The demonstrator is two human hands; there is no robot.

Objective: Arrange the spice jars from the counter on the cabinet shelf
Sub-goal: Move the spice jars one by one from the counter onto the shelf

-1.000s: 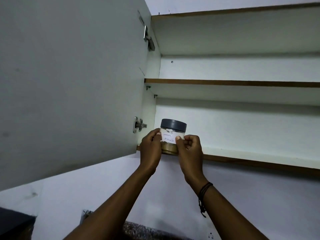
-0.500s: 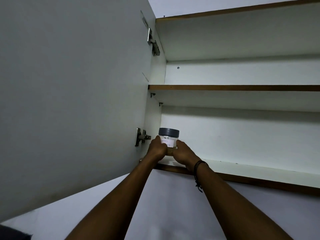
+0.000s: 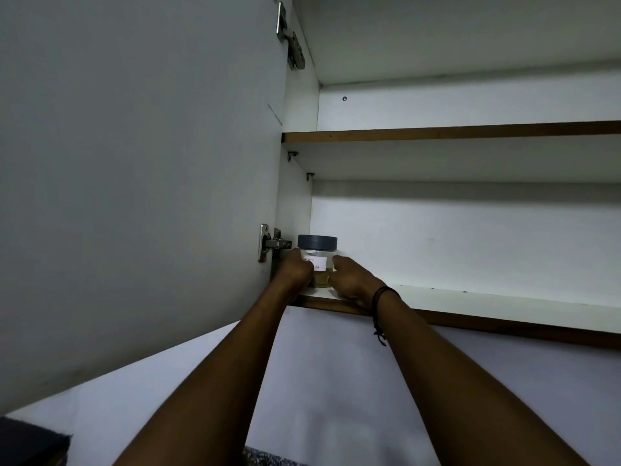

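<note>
Head view: one jar (image 3: 317,253), two hands.

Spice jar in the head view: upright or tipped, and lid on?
Upright, lid on. The spice jar sits on the bottom shelf at its left end, grey lid level on top, left hand and right hand at its sides.

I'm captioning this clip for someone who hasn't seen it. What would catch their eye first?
Two bare arms reach up to a small clear spice jar with a dark grey lid and white handwritten label, at the far left of the white bottom cabinet shelf. The left hand and right hand flank it. The open grey cabinet door fills the left.
</note>
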